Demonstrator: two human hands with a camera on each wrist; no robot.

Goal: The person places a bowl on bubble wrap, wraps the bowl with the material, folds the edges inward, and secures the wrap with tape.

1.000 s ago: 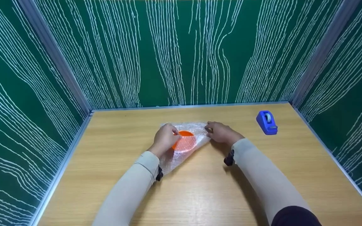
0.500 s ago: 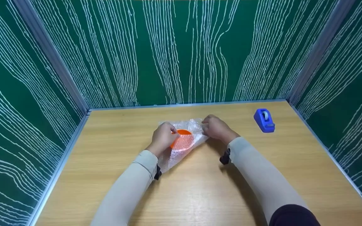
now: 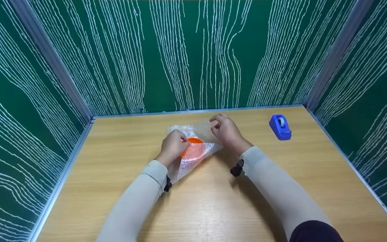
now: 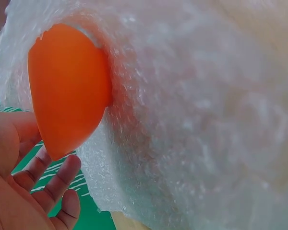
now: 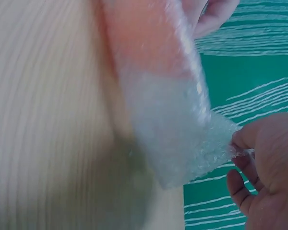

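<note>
An orange bowl (image 3: 195,140) lies partly wrapped in clear bubble wrap (image 3: 181,169) near the middle of the table. One folded layer covers its near side, while an orange strip shows bare at the far side. My left hand (image 3: 172,146) holds the bowl's left edge between thumb and fingers; in the left wrist view the bowl (image 4: 72,86) shows bare beside the fingers (image 4: 60,179). At the far right of the wrap, my right hand (image 3: 227,131) pinches a raised flap, and the right wrist view shows the wrap's corner (image 5: 218,143) between thumb and fingertips.
A blue tape dispenser (image 3: 280,127) with a roll stands at the table's back right. Green panels with white wavy lines (image 3: 166,67) enclose the wooden table (image 3: 119,161) at the back and both sides. Dark wrist cameras (image 3: 237,168) sit at both cuffs.
My right hand has moved back and slightly left, drawing the wrap's right-hand flap up and inward. The left hand keeps its hold at the bowl's edge. The head view has shifted slightly.
</note>
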